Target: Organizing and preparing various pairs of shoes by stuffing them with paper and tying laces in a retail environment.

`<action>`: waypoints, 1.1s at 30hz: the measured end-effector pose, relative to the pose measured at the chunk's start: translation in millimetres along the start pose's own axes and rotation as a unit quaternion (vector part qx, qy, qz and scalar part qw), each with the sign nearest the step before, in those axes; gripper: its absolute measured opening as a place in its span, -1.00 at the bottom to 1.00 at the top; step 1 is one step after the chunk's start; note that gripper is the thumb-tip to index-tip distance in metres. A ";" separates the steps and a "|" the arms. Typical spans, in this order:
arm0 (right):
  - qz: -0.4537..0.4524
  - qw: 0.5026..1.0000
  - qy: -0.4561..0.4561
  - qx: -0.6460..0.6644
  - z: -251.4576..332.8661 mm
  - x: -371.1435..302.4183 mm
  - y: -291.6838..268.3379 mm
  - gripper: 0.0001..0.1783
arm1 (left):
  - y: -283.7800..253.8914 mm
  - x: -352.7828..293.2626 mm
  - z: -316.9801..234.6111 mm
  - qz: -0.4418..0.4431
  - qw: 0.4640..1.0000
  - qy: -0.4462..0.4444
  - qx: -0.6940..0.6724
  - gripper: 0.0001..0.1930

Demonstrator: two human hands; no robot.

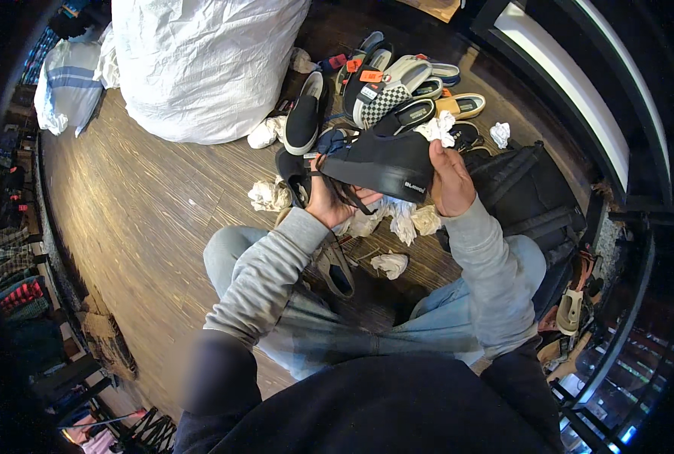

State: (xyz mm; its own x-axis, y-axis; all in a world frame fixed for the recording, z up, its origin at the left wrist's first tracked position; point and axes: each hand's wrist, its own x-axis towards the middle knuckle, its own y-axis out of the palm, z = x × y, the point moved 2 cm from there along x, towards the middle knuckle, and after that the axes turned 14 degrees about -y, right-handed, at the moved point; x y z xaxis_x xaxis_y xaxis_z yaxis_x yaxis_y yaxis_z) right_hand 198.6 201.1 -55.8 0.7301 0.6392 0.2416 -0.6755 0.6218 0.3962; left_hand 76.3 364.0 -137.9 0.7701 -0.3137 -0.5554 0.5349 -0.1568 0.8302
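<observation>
I hold a black shoe (378, 165) with a thick sole and small white lettering near one end, raised over the floor between my knees. My left hand (335, 201) supports it from below at the left end, where dark straps or laces hang over the fingers. Around the other end my right hand (452, 180) is closed, its thumb upward. Crumpled white paper (437, 129) shows just behind that end. Below my left wrist a grey-brown shoe (335, 266) lies on the floor. Beside the held shoe's left end is another dark shoe (291, 175), partly hidden.
Several slip-on shoes surround a checkered one (375, 104) ahead; a black white-soled shoe (305, 113) stands left of them. A big white sack (208, 68) is at the far left. Crumpled paper (390, 264) dots the floor. A black bag (530, 189) lies right, near a rack (639, 265).
</observation>
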 end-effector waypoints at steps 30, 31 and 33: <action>-0.096 0.967 0.174 -0.159 23.5 25.5 -32.8 -0.46 | 18.0 -10.6 -23.1 -0.071 0.961 0.221 0.150 -0.03; -0.107 0.966 0.179 -0.156 23.3 26.0 -32.9 -0.40 | 18.0 -12.3 -23.5 -0.058 0.957 0.227 0.173 -0.04; -0.109 0.964 0.174 -0.169 22.2 26.8 -28.0 -0.32 | 17.7 -14.4 -23.4 -0.045 0.951 0.233 0.197 -0.04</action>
State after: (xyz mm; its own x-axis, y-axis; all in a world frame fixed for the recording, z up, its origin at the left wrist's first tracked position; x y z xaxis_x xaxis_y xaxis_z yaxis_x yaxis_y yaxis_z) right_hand 239.4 190.7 -40.8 0.8195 0.5530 -0.1505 -0.5478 0.8330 0.0782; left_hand 82.8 387.6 -116.3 0.8468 0.1518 -0.5098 0.5050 -0.5304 0.6809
